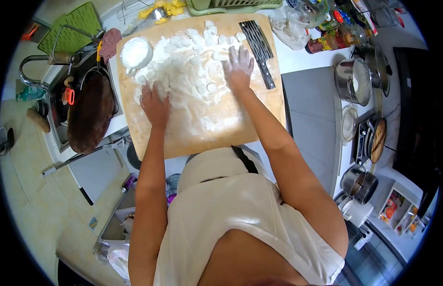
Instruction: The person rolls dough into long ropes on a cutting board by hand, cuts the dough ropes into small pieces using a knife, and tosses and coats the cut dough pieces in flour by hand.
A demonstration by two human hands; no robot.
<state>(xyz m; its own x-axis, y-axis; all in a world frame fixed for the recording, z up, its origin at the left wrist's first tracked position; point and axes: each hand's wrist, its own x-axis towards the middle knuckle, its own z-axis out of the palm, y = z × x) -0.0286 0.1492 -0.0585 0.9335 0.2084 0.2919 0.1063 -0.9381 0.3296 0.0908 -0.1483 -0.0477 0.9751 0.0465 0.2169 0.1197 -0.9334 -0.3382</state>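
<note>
A wooden board (183,143) dusted with flour lies before me, with several small round dough pieces (211,88) scattered over it. My left hand (155,106) rests at the board's left side, fingers apart and lowered to the floury surface beside some pieces; whether a piece is under the fingertips I cannot tell. Farther right, my right hand (239,69) lies palm down with spread, flour-whitened fingers near the upper pieces. Just right of it is a cleaver (257,45) with a patterned blade and black handle. A white cup of flour (135,53) stands at the upper left corner.
Left is a sink (62,136) with a faucet (33,71) and a large dark brown oval thing (91,114) over it. A green rack (231,5) is behind the board. Bottles (326,44) and a plastic bag (290,32) lie at upper right, a steel pot (353,81) farther right.
</note>
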